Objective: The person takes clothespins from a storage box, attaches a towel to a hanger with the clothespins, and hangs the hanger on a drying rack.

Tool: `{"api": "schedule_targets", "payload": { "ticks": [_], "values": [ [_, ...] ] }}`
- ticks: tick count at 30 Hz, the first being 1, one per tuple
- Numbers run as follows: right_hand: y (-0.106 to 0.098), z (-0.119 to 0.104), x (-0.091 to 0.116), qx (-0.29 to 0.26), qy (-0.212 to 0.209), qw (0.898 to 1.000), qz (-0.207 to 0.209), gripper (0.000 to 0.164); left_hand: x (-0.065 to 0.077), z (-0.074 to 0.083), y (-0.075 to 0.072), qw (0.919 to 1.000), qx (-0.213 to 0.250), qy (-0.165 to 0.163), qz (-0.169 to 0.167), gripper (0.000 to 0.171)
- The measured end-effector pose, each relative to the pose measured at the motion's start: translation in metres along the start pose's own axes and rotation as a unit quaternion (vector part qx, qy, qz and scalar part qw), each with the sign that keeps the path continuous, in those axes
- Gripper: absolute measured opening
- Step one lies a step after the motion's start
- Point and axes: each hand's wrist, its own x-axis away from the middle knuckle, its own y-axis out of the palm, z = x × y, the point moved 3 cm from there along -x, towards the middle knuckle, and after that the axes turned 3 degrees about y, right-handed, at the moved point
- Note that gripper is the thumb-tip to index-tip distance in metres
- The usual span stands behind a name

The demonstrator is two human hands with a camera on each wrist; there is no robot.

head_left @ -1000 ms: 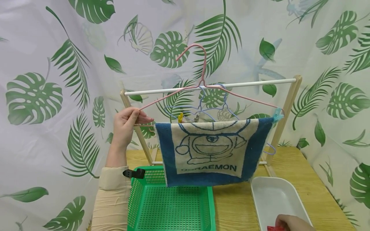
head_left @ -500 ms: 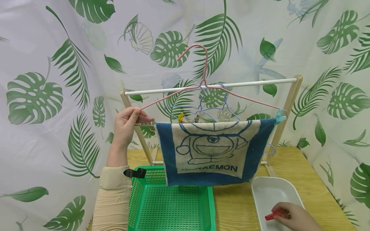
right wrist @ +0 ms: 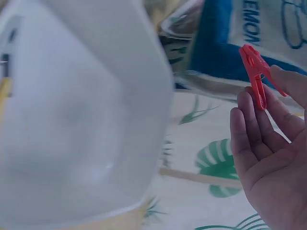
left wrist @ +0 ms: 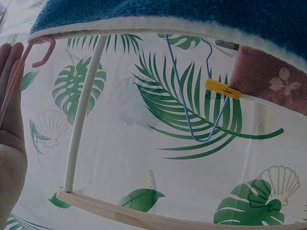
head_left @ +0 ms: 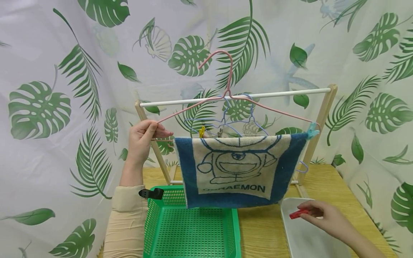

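My left hand (head_left: pixel 142 138) pinches the left end of a pink wire hanger (head_left: pixel 271 106) and holds it up in front of the rack. A blue and cream towel (head_left: pixel 240 172) with a cartoon figure hangs over the hanger's lower bar. At its right corner a light blue clothespin (head_left: pixel 312 131) clips the towel to the hanger. Over the white tray, my right hand (head_left: pixel 326 216) pinches a red clothespin (head_left: pixel 298 214) between thumb and fingers. In the right wrist view, the red clothespin (right wrist: pixel 255 74) points away from the palm, near the towel's edge.
Behind the towel stands a wooden rack with a white rod (head_left: pixel 284 94), where blue hangers (head_left: pixel 251 111) hang. A yellow clothespin (left wrist: pixel 223 89) grips a reddish cloth (left wrist: pixel 268 79) there. A green basket (head_left: pixel 237 233) and a white tray (head_left: pixel 287 222) stand on the wooden table (head_left: pixel 258 229).
My right hand has risen from the lower part of the white tray toward the towel, carrying the red clothespin. My left hand, the hanger and the towel have barely moved.
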Motion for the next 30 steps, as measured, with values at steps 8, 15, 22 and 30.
{"api": "schedule_targets", "payload": {
  "ticks": [8, 15, 22, 30],
  "values": [
    [-0.017, -0.039, -0.012, -0.023, -0.016, 0.999, 0.031, 0.035, 0.002, -0.001, -0.001, 0.9999, -0.009, -0.007, 0.005, 0.031],
    [-0.038, -0.077, -0.021, -0.044, -0.1, 0.991, 0.081, 0.035, 0.003, -0.003, -0.001, 1.0, 0.001, -0.005, -0.002, 0.049],
    [-0.063, -0.126, -0.025, -0.017, -0.134, 0.983, 0.124, 0.034, 0.005, -0.004, 0.0, 0.9999, 0.001, -0.01, 0.001, 0.042],
    [-0.077, -0.165, -0.034, -0.022, -0.162, 0.975, 0.153, 0.039, 0.005, -0.007, 0.004, 0.9999, 0.004, -0.016, 0.002, 0.046]
  ]
}}
